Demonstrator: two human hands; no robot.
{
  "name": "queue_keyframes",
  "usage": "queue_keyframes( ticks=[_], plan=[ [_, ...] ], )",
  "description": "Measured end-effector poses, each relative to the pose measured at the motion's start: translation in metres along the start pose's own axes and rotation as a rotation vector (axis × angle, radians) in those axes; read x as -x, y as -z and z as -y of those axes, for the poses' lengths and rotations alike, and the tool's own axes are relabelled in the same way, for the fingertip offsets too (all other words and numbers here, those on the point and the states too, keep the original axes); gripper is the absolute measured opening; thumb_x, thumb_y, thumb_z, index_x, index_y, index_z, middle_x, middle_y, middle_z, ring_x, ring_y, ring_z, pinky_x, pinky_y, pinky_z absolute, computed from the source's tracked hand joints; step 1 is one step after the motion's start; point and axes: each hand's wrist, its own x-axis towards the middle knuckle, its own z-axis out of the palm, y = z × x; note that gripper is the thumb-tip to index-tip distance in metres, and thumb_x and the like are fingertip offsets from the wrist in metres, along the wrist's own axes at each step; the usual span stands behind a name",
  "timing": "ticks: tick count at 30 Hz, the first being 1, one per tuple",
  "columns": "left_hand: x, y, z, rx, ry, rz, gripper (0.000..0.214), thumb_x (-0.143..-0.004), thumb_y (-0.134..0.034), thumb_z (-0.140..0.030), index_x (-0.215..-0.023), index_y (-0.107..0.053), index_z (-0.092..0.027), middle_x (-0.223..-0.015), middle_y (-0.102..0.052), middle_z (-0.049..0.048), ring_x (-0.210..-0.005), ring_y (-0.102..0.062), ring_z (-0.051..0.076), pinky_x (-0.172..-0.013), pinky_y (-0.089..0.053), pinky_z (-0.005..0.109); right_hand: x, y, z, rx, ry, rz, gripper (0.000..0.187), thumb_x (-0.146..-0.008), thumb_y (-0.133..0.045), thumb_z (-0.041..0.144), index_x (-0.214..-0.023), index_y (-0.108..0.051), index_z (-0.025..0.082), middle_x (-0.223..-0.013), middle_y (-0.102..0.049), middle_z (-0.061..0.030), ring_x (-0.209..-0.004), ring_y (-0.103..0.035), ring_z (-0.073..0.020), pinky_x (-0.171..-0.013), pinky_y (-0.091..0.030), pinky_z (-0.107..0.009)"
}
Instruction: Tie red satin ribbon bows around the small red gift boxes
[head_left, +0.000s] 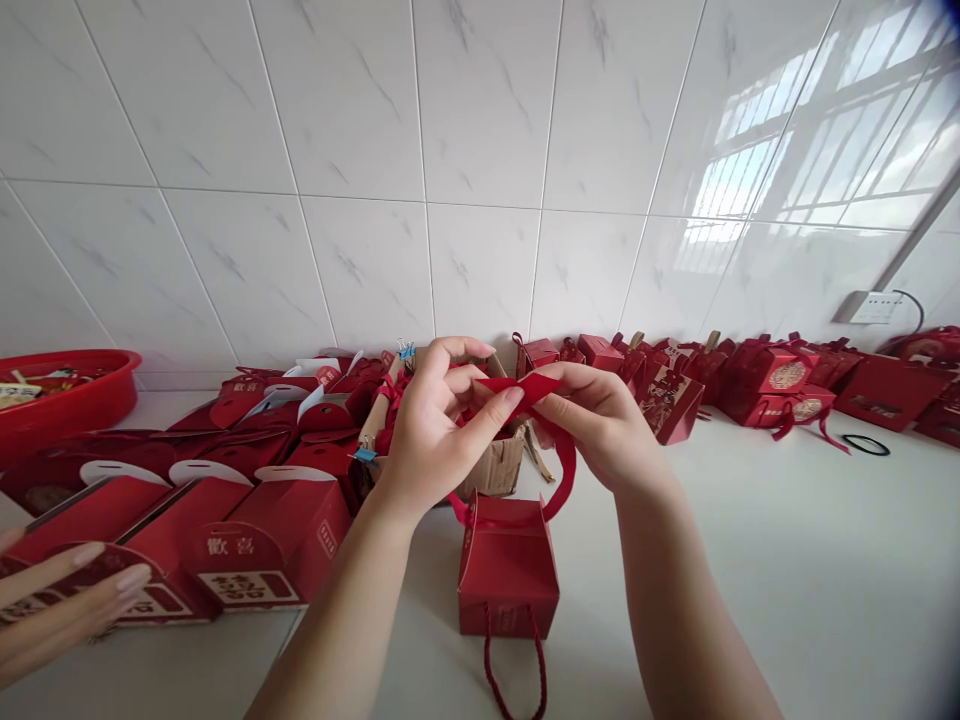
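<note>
My left hand (435, 430) and my right hand (600, 420) are both raised above a small red gift box (508, 570) that stands on the white counter. Both hands pinch a red ribbon (536, 388) between thumb and fingers. The ribbon loops down on the right to the top of the box. A red cord handle (514, 665) hangs from the box's front toward me.
Flat red box blanks (247, 500) lie piled at left, where another person's hand (67, 600) rests on them. A brown paper bag (495, 465) stands behind the box. Finished red boxes (765, 385) line the tiled wall at right. A red basin (67, 395) sits far left, a black band (865, 445) at right.
</note>
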Motion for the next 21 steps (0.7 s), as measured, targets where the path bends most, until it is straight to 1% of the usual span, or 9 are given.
queue_keyframes(
  ticks=[3,5,7,10,12,14,16,19,21],
  plan=[
    [-0.001,0.002,0.002,-0.101,-0.068,-0.008,0.014,-0.078,-0.069,-0.023,-0.085,-0.058,-0.018,-0.076,-0.066,0.0021,-0.069,-0.065,0.013,-0.059,-0.054,0.021,0.0,0.002,-0.001,-0.036,-0.003,0.077,0.008,-0.083,-0.062,0.022,-0.088,-0.068,0.019,-0.064,-0.058,0.0027,-0.053,-0.052,-0.0071,-0.05,-0.042,-0.02],
    [-0.002,0.003,0.003,-0.133,-0.09,-0.013,0.011,-0.078,-0.068,-0.022,-0.08,-0.058,-0.018,-0.074,-0.064,0.0006,-0.068,-0.063,0.011,-0.058,-0.052,0.019,-0.001,0.002,-0.001,-0.041,0.004,0.104,0.009,-0.082,-0.064,0.02,-0.091,-0.067,0.02,-0.067,-0.059,0.0025,-0.053,-0.052,-0.0071,-0.05,-0.043,-0.02],
    [-0.003,0.004,0.004,-0.134,-0.087,-0.009,0.011,-0.078,-0.068,-0.02,-0.078,-0.058,-0.018,-0.072,-0.063,-0.0009,-0.067,-0.063,0.01,-0.057,-0.052,0.017,-0.001,0.001,-0.001,-0.032,-0.004,0.105,0.011,-0.081,-0.066,0.022,-0.092,-0.066,0.019,-0.071,-0.06,0.0018,-0.052,-0.051,-0.0069,-0.049,-0.043,-0.02],
    [-0.002,0.003,0.004,-0.115,-0.078,0.005,0.01,-0.079,-0.067,-0.02,-0.077,-0.058,-0.018,-0.072,-0.063,-0.0015,-0.067,-0.063,0.01,-0.059,-0.053,0.017,-0.002,0.0,-0.002,-0.044,-0.027,0.091,0.01,-0.084,-0.064,0.027,-0.089,-0.066,0.018,-0.067,-0.059,0.0024,-0.049,-0.051,-0.0064,-0.046,-0.042,-0.02],
    [-0.002,0.004,0.003,-0.082,-0.044,0.029,0.009,-0.08,-0.066,-0.021,-0.078,-0.057,-0.018,-0.073,-0.064,-0.0013,-0.067,-0.064,0.01,-0.062,-0.054,0.018,-0.003,0.0,-0.003,-0.077,-0.034,0.098,0.009,-0.085,-0.063,0.026,-0.088,-0.065,0.019,-0.066,-0.06,0.0026,-0.05,-0.053,-0.0064,-0.048,-0.044,-0.02],
    [-0.003,0.006,0.0,-0.025,0.03,0.095,0.01,-0.082,-0.065,-0.023,-0.08,-0.056,-0.018,-0.075,-0.065,-0.0007,-0.07,-0.066,0.012,-0.065,-0.055,0.021,-0.004,0.001,-0.005,-0.09,-0.031,0.105,0.007,-0.085,-0.062,0.025,-0.087,-0.065,0.019,-0.068,-0.062,0.0022,-0.052,-0.055,-0.0065,-0.05,-0.045,-0.02],
    [-0.004,0.01,-0.003,-0.001,0.123,0.202,0.012,-0.082,-0.064,-0.026,-0.086,-0.056,-0.019,-0.08,-0.065,0.0002,-0.075,-0.066,0.013,-0.068,-0.054,0.023,-0.005,0.003,-0.006,-0.076,-0.01,0.098,0.006,-0.085,-0.062,0.023,-0.086,-0.066,0.019,-0.07,-0.063,0.0019,-0.056,-0.056,-0.0067,-0.054,-0.047,-0.019],
    [-0.006,0.018,-0.005,-0.091,0.238,0.385,0.013,-0.084,-0.06,-0.03,-0.09,-0.06,-0.019,-0.082,-0.066,0.0015,-0.079,-0.064,0.015,-0.072,-0.052,0.025,-0.005,0.009,-0.006,0.002,0.042,0.11,0.006,-0.086,-0.061,0.021,-0.086,-0.068,0.02,-0.072,-0.064,0.0017,-0.063,-0.058,-0.0076,-0.059,-0.048,-0.02],
    [-0.007,0.022,-0.004,-0.166,0.286,0.485,0.016,-0.087,-0.055,-0.032,-0.087,-0.063,-0.018,-0.082,-0.066,0.002,-0.082,-0.063,0.016,-0.076,-0.05,0.027,-0.003,0.014,-0.003,0.115,0.075,0.173,0.007,-0.086,-0.061,0.021,-0.086,-0.069,0.02,-0.075,-0.065,0.0007,-0.067,-0.059,-0.0091,-0.062,-0.05,-0.022]
  ],
)
